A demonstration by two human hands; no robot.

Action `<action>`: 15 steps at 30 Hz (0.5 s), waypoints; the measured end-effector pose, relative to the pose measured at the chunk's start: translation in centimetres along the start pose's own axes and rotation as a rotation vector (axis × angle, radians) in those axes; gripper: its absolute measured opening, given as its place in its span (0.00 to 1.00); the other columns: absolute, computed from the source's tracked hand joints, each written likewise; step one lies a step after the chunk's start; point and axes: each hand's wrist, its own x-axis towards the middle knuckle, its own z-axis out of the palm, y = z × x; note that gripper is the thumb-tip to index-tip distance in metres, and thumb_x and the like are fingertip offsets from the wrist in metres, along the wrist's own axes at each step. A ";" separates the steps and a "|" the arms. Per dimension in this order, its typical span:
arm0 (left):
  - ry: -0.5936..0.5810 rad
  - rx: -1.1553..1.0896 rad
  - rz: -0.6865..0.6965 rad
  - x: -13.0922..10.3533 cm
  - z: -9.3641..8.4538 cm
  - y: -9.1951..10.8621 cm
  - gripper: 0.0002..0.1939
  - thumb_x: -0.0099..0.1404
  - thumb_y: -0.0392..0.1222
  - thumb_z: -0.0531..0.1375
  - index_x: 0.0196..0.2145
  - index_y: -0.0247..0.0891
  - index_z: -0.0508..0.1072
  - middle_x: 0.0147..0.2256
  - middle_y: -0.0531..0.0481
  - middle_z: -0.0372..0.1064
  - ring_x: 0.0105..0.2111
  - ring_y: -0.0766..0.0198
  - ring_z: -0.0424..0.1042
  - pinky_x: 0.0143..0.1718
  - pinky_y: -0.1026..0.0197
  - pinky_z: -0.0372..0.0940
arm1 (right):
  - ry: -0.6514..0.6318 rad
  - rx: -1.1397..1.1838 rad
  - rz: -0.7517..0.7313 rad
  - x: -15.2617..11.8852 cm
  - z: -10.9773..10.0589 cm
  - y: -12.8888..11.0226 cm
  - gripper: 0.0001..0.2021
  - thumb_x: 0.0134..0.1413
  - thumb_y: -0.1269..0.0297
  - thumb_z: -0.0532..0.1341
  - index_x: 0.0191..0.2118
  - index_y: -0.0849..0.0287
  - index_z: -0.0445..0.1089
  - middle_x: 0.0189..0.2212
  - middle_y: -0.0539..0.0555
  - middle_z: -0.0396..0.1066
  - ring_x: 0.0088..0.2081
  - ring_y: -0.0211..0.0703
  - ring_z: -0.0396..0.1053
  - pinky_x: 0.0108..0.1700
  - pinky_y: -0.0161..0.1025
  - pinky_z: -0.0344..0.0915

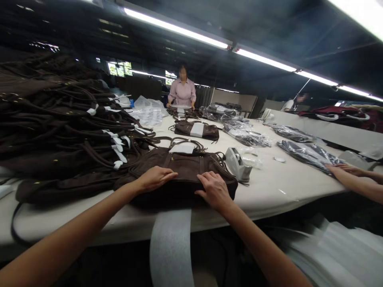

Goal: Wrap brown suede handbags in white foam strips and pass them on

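A dark brown bag (185, 167) lies at the front edge of the white table, its handles pointing away and a white wrap around them. My left hand (155, 178) rests on the bag's near left part, fingers pressed together around its edge. On the right part, my right hand (214, 187) lies on top with its fingers somewhat spread. A strip of white sheet (172, 247) hangs down from beneath the bag. Just right of the bag stands a grey tape dispenser (238, 164).
Brown bags are piled high (60, 131) at the left. Another wrapped bag (196, 129) lies farther back. Plastic-covered bags (311, 153) are on the right, touched by another person's hands (350, 171). A person (182, 91) stands at the far end. White sheets (338, 247) lie lower right.
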 end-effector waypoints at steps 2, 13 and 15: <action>-0.041 0.089 0.043 -1.7 -0.4 -0.2 0.19 0.63 0.59 0.56 0.42 0.45 0.78 0.35 0.51 0.78 0.35 0.59 0.76 0.37 0.65 0.65 | -0.129 -0.012 -0.020 1.2 0.4 1.3 0.18 0.52 0.57 0.67 0.48 0.57 0.71 0.39 0.56 0.71 0.43 0.50 0.67 0.44 0.44 0.66; 0.116 0.543 0.585 -4.7 4.0 -6.7 0.28 0.70 0.28 0.45 0.65 0.42 0.55 0.60 0.47 0.62 0.61 0.62 0.60 0.63 0.57 0.56 | -0.283 0.004 -0.146 -2.3 4.7 4.6 0.34 0.60 0.79 0.48 0.67 0.43 0.48 0.62 0.53 0.60 0.57 0.43 0.64 0.58 0.45 0.60; 0.079 0.533 0.564 -5.0 3.7 -7.5 0.28 0.71 0.30 0.45 0.66 0.47 0.52 0.61 0.49 0.61 0.61 0.62 0.59 0.64 0.57 0.55 | -0.293 -0.014 -0.138 -3.2 5.4 4.9 0.34 0.60 0.80 0.48 0.68 0.45 0.46 0.64 0.54 0.56 0.62 0.46 0.59 0.62 0.50 0.55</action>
